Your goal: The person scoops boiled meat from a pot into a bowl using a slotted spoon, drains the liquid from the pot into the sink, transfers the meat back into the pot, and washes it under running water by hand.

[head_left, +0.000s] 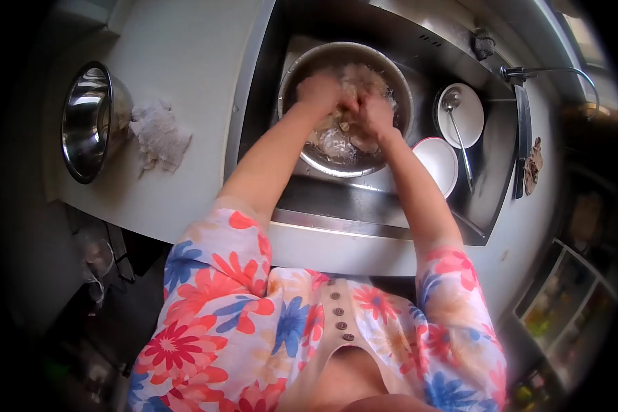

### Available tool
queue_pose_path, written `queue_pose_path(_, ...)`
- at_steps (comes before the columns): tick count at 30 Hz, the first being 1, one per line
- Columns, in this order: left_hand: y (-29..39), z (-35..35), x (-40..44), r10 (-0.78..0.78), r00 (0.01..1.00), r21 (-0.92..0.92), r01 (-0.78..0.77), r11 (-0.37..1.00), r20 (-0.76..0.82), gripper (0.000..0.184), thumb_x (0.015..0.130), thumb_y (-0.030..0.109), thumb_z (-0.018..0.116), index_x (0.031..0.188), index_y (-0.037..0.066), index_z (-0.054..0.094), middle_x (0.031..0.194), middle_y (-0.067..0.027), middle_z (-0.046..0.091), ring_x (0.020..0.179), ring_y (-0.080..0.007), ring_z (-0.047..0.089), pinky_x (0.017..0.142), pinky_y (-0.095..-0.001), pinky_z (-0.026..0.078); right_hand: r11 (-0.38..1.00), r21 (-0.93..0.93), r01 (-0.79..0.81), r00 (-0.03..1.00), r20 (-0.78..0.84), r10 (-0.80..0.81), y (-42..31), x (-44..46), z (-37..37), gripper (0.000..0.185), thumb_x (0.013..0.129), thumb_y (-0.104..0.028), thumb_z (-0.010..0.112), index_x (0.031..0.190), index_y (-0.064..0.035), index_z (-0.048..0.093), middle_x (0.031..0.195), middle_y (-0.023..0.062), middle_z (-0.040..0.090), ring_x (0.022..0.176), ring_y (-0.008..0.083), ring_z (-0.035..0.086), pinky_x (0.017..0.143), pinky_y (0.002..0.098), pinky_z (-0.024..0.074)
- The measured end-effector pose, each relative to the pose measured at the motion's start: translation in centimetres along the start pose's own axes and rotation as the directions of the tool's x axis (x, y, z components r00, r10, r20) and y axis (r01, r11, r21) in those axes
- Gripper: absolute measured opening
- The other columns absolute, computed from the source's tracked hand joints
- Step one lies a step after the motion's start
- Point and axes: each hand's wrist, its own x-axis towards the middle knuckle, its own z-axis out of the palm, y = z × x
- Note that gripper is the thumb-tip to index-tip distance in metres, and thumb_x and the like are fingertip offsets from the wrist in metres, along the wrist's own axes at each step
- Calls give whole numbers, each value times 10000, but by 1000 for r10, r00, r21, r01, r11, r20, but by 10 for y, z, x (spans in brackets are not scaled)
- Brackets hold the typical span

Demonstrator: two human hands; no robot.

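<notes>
Metal basin (403,103): 1 | left hand (321,93), right hand (376,113) inside; fingers (368,104) blurred, cannot tell grip | white dishes (436,165): 2

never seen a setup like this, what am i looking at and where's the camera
No machine here: just a person's two bare hands, left and right. The single picture comes from a camera worn on the head, looking forward and down. Both hands are inside a metal basin in a sink, among wet, pale pieces; blur hides what they are and how they're gripped. Beside the basin are two white dishes and a ladle. On the counter to the left are a bowl and cloth.
</notes>
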Motion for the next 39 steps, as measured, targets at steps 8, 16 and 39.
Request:
queue_pose_path(8, -13, 44, -36, 59, 994, 358, -89, 929, 94, 342, 824, 278, 508, 1107, 91, 556, 1291, -263, 378, 1097, -379, 495, 851, -456, 452, 942, -298, 155, 988, 45, -148, -13, -57, 6, 720, 718, -337, 683, 1315, -128, 340, 1375, 211, 258, 962, 442, 540, 851, 450, 465)
queue_pose_path(16, -1, -1, -25, -37, 996, 80, 30, 996, 80, 314, 790, 285, 537, 1074, 173, 607, 999, -178, 610, 949, -330, 587, 819, -419, 466, 992, 14, 124, 991, 58, -124, 4, -9, -12, 780, 667, -311, 731, 1314, -111, 346, 1394, 139, 273, 1059, 397, 499, 873, 431, 452)
queue_pose_path(39, -5, 13, -28, 48, 987, 205, -79, 976, 152, 387, 711, 294, 639, 1055, 122, 592, 954, -166, 630, 946, -320, 594, 809, -406, 477, 984, 101, 150, 976, 145, -163, 15, -23, 8, 619, 712, -311, 688, 1246, -113, 446, 1311, 152, 405, 945, 381, 565, 825, 410, 464)
